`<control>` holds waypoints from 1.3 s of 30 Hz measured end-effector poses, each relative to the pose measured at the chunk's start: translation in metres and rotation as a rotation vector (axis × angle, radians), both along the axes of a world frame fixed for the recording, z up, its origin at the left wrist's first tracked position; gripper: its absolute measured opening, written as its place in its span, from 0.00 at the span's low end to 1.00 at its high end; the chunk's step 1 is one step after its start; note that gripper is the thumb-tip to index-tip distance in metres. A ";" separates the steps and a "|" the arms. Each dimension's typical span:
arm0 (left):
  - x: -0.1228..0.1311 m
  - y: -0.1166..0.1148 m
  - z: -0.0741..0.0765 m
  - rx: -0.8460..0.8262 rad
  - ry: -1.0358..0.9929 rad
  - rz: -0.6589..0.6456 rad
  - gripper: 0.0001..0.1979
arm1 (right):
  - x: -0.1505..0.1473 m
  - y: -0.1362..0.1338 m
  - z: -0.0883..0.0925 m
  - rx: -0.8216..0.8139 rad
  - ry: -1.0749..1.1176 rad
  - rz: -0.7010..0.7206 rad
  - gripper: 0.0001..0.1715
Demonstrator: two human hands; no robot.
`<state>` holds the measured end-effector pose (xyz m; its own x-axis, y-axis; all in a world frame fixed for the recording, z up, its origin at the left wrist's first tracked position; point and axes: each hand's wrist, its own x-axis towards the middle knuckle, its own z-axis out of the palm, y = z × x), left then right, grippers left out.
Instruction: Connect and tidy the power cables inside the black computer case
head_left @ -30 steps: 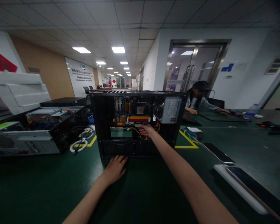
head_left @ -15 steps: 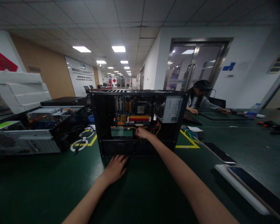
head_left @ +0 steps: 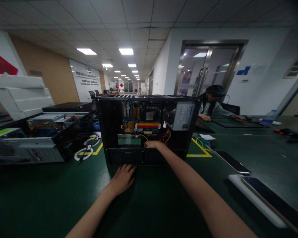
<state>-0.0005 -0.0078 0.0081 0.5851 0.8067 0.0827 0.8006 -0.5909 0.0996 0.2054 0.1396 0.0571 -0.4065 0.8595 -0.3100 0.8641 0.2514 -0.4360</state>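
Observation:
A black computer case point(head_left: 125, 158) stands on the table, its near side uncovered. In its upper part is a motherboard point(head_left: 150, 115) with red and yellow slots, and a power supply point(head_left: 184, 115) with a label fills the upper right. My right hand point(head_left: 152, 144) reaches into the lower middle, fingers curled and partly hidden; I cannot make out what they grip. Close by hang a thin cable with a white connector point(head_left: 137, 136) and bundled coloured wires point(head_left: 168, 136). My left hand point(head_left: 123, 178) lies flat on the table, fingers spread, fingertips at the case's bottom edge.
At the left lies another opened computer case point(head_left: 37, 150), beside coiled cables point(head_left: 83, 154). Phones point(head_left: 233, 162) and a white slab-like object point(head_left: 255, 201) occupy the right. Beyond them a person point(head_left: 215, 102) sits with both hands on the green table point(head_left: 151, 201); a plastic bottle point(head_left: 269, 117) stands nearby.
My right hand has moved slightly down inside the case, and its fingers are now more hidden. My left hand and the case stay in place.

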 end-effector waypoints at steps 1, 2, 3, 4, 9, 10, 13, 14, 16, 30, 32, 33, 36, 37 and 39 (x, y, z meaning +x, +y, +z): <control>0.000 0.000 0.000 0.002 -0.002 -0.003 0.26 | 0.000 -0.001 0.001 -0.018 -0.001 -0.001 0.06; 0.000 0.000 0.000 0.002 -0.005 -0.001 0.26 | 0.000 -0.001 0.001 -0.038 -0.003 -0.006 0.05; 0.000 0.000 0.000 -0.003 -0.005 0.002 0.26 | -0.001 -0.002 0.002 -0.058 -0.003 -0.016 0.05; 0.000 0.000 0.000 -0.011 -0.002 0.008 0.26 | -0.001 -0.002 0.002 -0.079 -0.005 -0.031 0.04; 0.000 0.000 -0.002 -0.004 -0.003 0.005 0.26 | -0.001 -0.004 0.002 -0.170 0.003 -0.081 0.05; 0.000 0.000 -0.002 0.002 -0.006 0.000 0.26 | -0.001 -0.005 0.003 -0.181 0.009 -0.084 0.05; 0.000 0.000 -0.001 0.011 -0.004 -0.008 0.26 | 0.000 -0.008 0.005 -0.201 0.009 -0.107 0.04; 0.001 -0.001 0.000 0.011 -0.002 -0.009 0.26 | 0.000 -0.009 0.006 -0.203 0.005 -0.117 0.03; 0.001 -0.001 0.002 0.005 0.004 -0.005 0.26 | 0.000 -0.010 0.008 -0.199 -0.003 -0.130 0.03; 0.001 -0.003 0.005 -0.004 0.010 -0.003 0.26 | 0.002 -0.006 0.005 -0.091 -0.043 -0.105 0.04; 0.001 -0.002 0.003 0.005 0.013 -0.004 0.26 | 0.004 -0.001 -0.001 -0.042 -0.049 -0.080 0.07; 0.001 -0.002 0.003 0.007 0.016 0.000 0.26 | 0.005 0.001 -0.003 -0.016 -0.046 -0.068 0.08; 0.001 -0.002 0.003 0.004 0.023 0.008 0.26 | 0.005 0.003 -0.005 0.046 -0.039 -0.032 0.12; 0.001 -0.002 0.003 0.001 0.024 0.009 0.26 | 0.004 0.002 -0.005 0.069 -0.027 -0.031 0.12; 0.002 -0.003 0.004 -0.003 0.022 0.012 0.26 | 0.003 0.000 -0.003 0.116 0.009 -0.053 0.11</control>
<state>0.0011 -0.0104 0.0122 0.5768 0.8141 0.0670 0.8099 -0.5806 0.0835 0.2083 0.1398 0.0545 -0.3619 0.9096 -0.2042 0.8738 0.2546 -0.4144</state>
